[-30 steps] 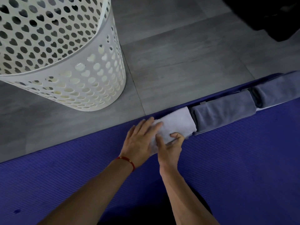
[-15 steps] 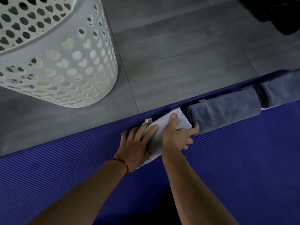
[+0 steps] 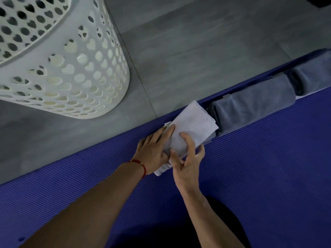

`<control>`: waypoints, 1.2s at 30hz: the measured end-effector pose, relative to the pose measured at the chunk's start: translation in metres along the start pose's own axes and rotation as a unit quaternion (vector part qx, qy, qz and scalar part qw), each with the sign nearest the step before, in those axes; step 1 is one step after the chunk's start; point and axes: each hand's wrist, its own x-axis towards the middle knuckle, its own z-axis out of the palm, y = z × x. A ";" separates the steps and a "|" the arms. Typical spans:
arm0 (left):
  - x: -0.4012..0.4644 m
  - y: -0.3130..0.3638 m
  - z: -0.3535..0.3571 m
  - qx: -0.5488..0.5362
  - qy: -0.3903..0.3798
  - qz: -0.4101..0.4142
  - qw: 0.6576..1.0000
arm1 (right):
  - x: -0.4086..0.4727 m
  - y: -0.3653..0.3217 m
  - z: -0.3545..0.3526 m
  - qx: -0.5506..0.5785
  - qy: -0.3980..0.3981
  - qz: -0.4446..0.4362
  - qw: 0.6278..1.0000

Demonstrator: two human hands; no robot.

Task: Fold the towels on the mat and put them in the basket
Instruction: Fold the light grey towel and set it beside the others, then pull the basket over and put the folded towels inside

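Both hands grip the folded white towel [image 3: 192, 122] at the purple mat's [image 3: 250, 167] edge: left hand [image 3: 154, 151] on its left side, right hand [image 3: 186, 163] clamping its near end.

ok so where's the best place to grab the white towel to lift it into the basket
Probably by its two long sides, palms closing in from left and right, as the left hand and right hand sit now. The white towel is a narrow folded stack lying on the mat; pinching one corner would likely let the layers fall open.
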 end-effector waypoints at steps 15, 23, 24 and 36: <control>-0.067 0.061 -0.045 -0.249 -0.008 -0.096 0.964 | 0.004 -0.067 -0.049 0.193 -0.089 0.110 0.971; -0.185 0.079 -0.122 -0.367 0.150 0.035 0.917 | -0.042 -0.204 -0.070 0.121 -0.199 -0.007 0.973; -0.201 0.075 -0.137 -0.372 0.165 0.057 0.911 | -0.048 -0.225 -0.065 0.112 -0.202 -0.026 0.973; -0.245 -0.119 -0.291 -0.272 0.501 -0.217 0.792 | 0.028 -0.435 0.081 0.120 -0.309 -0.117 0.936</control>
